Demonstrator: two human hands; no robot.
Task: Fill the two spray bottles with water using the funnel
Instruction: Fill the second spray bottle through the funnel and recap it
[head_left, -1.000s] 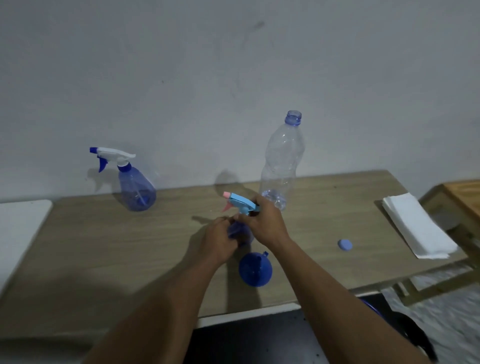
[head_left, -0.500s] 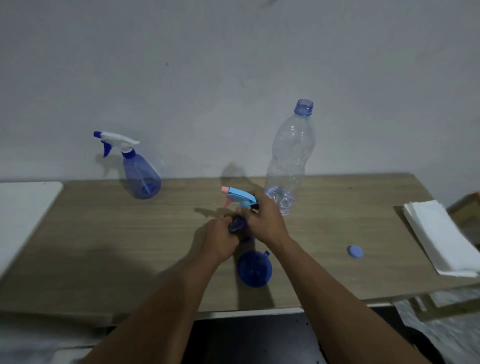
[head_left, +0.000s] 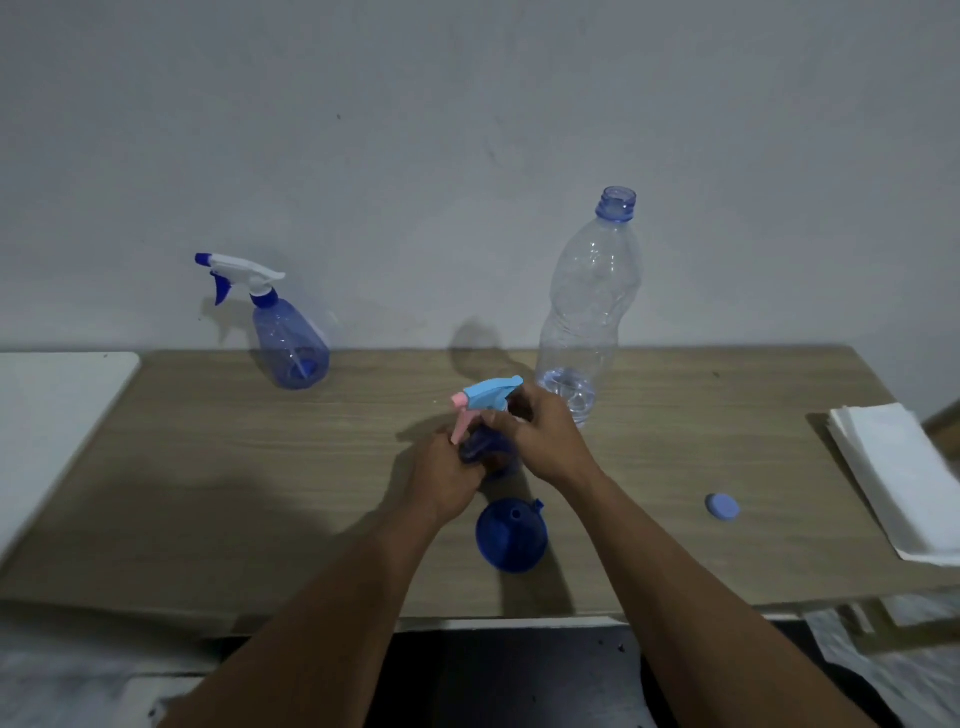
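Note:
A small blue spray bottle (head_left: 480, 448) with a light-blue head and pink trigger (head_left: 485, 395) stands at the middle of the wooden table (head_left: 260, 467). My left hand (head_left: 447, 478) grips its body from the left. My right hand (head_left: 540, 436) curls around its neck under the spray head. A blue funnel (head_left: 511, 535) lies on the table just in front of the hands. A second blue spray bottle (head_left: 288, 332) with a white head stands at the back left. A tall clear water bottle (head_left: 587, 312), uncapped and holding a little water, stands behind my right hand.
A blue bottle cap (head_left: 722, 506) lies on the table to the right. A stack of white paper towels (head_left: 904, 478) sits at the right end. A white surface (head_left: 47, 415) adjoins the table on the left. A wall stands close behind.
Both hands have stayed on the small spray bottle, whose head has turned a little under my right hand. The camera has tilted, shifting the whole scene in view.

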